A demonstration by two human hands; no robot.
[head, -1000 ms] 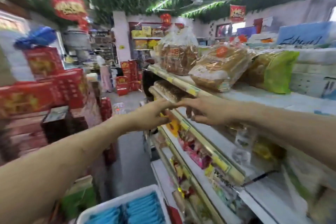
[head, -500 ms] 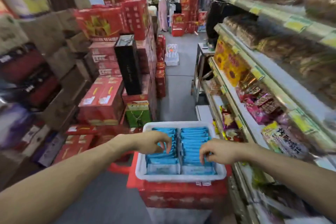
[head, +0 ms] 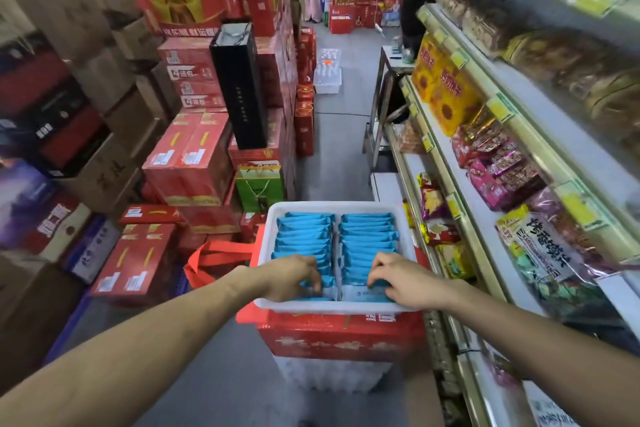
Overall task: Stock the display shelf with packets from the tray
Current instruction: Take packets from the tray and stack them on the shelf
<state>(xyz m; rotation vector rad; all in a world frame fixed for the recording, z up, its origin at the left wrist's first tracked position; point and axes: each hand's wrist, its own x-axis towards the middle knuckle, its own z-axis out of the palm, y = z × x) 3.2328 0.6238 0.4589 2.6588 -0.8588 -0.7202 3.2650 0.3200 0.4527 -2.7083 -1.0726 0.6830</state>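
A white tray [head: 334,206] sits in front of me on a red carton, filled with two rows of blue packets [head: 367,239]. My left hand [head: 289,276] reaches into the near end of the left row, fingers curled down among the packets. My right hand [head: 403,279] is in the near end of the right row, fingers bent onto the packets there. Whether either hand has a firm grip on a packet is not clear. The display shelf [head: 464,218] runs along my right, holding bags of snacks.
Red cartons [head: 187,163] and brown boxes are stacked high on the left. A tall black box [head: 239,83] stands on them. The grey floor aisle [head: 339,135] runs ahead between the stacks and the shelf. A person stands far down the aisle.
My view dropped from the upper shelf to the tray. Both hands came down from the shelf edge and settled into the near ends of the packet rows.
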